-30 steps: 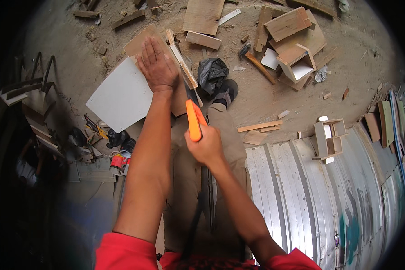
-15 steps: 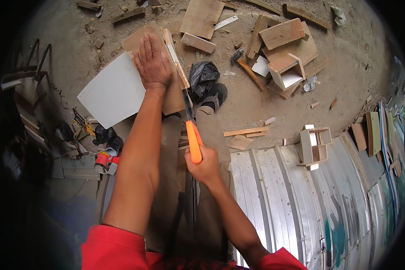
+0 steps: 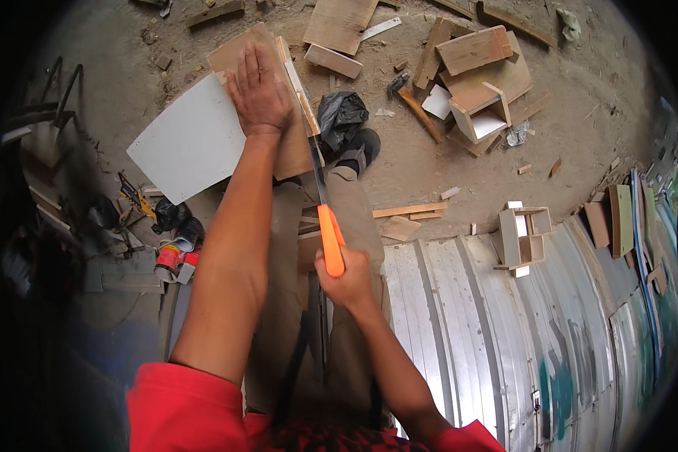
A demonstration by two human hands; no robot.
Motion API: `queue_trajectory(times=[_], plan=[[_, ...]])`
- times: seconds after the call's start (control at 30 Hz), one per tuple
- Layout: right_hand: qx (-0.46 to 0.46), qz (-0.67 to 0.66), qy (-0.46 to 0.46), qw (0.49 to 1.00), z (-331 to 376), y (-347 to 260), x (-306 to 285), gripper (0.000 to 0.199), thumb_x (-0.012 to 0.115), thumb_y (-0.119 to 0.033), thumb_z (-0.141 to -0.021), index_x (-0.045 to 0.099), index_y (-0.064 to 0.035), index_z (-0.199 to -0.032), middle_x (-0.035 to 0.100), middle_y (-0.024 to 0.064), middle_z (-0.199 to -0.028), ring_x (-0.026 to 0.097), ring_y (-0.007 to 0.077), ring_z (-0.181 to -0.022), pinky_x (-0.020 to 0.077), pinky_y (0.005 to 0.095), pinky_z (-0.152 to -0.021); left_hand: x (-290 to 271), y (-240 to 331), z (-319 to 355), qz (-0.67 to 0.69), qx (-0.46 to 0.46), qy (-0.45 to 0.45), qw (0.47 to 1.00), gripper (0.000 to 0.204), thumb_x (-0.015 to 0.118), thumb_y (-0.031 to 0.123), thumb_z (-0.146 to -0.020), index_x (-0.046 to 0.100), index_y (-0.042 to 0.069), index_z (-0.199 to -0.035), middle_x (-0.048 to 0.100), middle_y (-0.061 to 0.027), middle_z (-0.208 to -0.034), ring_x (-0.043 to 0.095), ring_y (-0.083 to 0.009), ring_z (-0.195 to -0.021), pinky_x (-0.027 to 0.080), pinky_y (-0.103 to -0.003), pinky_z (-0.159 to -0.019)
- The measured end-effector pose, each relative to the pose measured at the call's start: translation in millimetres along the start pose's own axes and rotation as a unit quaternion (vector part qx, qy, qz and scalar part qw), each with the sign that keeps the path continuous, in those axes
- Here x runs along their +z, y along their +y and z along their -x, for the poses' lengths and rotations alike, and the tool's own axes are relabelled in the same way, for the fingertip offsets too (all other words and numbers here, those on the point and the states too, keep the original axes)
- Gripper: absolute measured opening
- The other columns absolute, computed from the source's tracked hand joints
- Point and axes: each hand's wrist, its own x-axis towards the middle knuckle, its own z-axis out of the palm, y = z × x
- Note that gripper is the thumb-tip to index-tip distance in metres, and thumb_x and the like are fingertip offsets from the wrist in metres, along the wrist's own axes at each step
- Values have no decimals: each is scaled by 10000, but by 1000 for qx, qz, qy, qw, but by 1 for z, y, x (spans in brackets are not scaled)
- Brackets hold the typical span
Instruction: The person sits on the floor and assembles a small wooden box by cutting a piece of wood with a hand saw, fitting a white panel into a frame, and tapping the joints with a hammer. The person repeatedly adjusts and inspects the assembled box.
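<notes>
At the far left we make out little in the dark clutter. Next lies a white panel (image 3: pixel 188 139), partly under the wooden board (image 3: pixel 290 143). Our left hand (image 3: pixel 260 90) presses flat, fingers spread, on that board. Our right hand (image 3: pixel 346 279) grips the orange-handled saw (image 3: pixel 328 237) tightly; its blade runs up the board's right edge, teeth hard to make out.

The left hand (image 3: pixel 260 90) lies flat on a wooden board (image 3: pixel 267 98); the right hand (image 3: pixel 345 277) holds an orange-handled saw (image 3: pixel 324 218), its blade at the board's right edge; a white panel (image 3: pixel 188 139) lies beside it.
</notes>
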Motion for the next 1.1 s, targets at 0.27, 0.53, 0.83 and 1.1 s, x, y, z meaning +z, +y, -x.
queue_trajectory(times=[0.27, 0.53, 0.83, 1.1], plan=[[-15, 12, 2, 1000, -66, -6, 12, 292, 670, -117, -860, 509, 20, -658, 494, 109, -535, 432, 138, -486, 379, 357, -484, -2, 4, 4, 2, -3, -38, 999, 719, 440, 261, -924, 221, 74, -1582, 209, -83, -1652, 179, -255, -1525, 84, -506, -1231], [15, -28, 29, 999, 48, -19, -16, 243, 686, -120, -834, 561, 17, -677, 560, 130, -568, 523, 180, -482, 426, 368, -503, -4, 2, -5, -3, -33, -36, 999, 739, 463, 256, -905, 230, 85, -1585, 193, -51, -1660, 180, -228, -1524, 85, -487, -1239], [-20, 9, 31, 999, -29, 5, 14, 175, 689, -101, -813, 600, 4, -704, 588, 137, -585, 563, 233, -480, 453, 369, -513, -4, 3, -8, 7, 0, -26, 1000, 717, 435, 247, -916, 233, 52, -1576, 227, -111, -1642, 190, -270, -1520, 90, -515, -1225], [17, 14, -18, 1000, -64, 12, -8, 151, 681, -119, -812, 626, 5, -745, 575, 146, -580, 609, 260, -516, 473, 360, -540, 4, -1, -6, -16, 0, -33, 999, 741, 452, 250, -911, 212, 53, -1583, 191, -98, -1658, 155, -265, -1531, 52, -503, -1233]])
